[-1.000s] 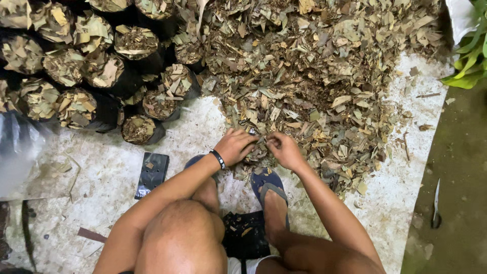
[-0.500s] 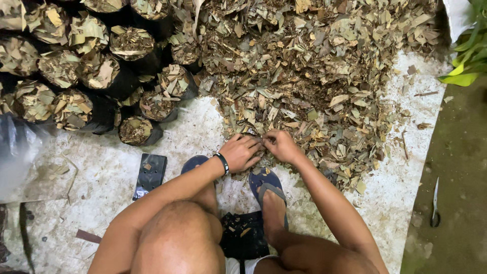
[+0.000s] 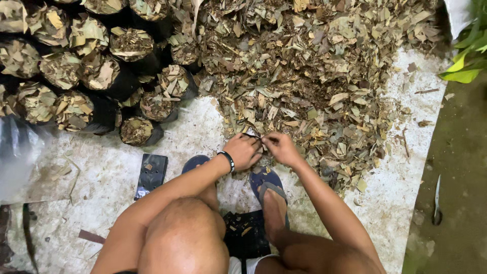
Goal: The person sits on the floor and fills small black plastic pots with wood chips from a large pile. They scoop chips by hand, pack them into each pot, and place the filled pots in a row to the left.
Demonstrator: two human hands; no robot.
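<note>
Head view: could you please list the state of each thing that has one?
Left hand: closed on the black bag's rim.
Right hand: pinching the same rim.
Black bag: unfilled, held between the hands.
Filled bags: upright, packed with leaves.
Leaf pile: loose, spread out.
Flat bag: lying flat.

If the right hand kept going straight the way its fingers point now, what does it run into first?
The right hand points left, fingertips nearly meeting the left hand over a thin dark edge they pinch together. It would likely meet the left hand's fingers first; depth is hard to judge.
</note>
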